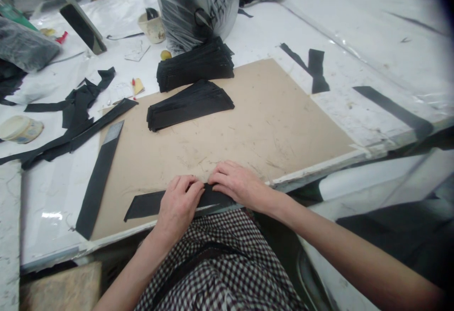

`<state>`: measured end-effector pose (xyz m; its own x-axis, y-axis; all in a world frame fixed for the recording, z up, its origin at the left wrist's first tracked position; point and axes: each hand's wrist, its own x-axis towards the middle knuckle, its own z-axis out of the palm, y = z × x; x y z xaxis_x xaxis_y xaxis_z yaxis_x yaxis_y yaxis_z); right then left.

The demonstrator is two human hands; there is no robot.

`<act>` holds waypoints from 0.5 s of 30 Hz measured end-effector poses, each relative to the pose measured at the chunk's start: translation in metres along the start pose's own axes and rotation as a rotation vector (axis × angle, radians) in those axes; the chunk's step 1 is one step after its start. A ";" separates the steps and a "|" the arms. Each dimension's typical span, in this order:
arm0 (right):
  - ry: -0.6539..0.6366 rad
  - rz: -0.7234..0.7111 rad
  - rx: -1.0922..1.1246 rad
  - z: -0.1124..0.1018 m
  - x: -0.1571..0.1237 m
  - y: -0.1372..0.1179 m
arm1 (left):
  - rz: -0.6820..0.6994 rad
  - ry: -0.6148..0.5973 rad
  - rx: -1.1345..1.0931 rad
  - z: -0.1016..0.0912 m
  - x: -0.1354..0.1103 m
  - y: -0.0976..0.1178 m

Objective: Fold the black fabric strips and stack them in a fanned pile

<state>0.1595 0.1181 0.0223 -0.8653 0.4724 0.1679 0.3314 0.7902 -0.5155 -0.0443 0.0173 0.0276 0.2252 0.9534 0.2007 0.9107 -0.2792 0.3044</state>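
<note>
Along tan hardboard sheet (255,126), left hand (177,204) and right hand (239,185) half-curled, both gripping matte black strip (149,206).

view: head-worn | faces: forward, down | range: close above left hand (177,205), right hand (238,184)

Two hands: left hand (179,207), right hand (239,185); one strip (152,205) beneath both.
Left of the left hand, one more strip (95,190); ahead of the hands, one board (269,121) bearing one near stack (189,105) and one far stack (195,65) (their layers too many to count), and one bag (193,8) beyond.
</note>
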 end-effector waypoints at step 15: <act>0.104 0.055 -0.262 0.013 -0.019 -0.030 | 0.076 0.010 0.078 0.002 -0.012 0.001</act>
<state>0.1611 0.0804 0.0234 -0.8046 0.5439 0.2384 0.4742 0.8300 -0.2936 -0.0449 0.0062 0.0240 0.2913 0.9286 0.2299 0.9155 -0.3403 0.2148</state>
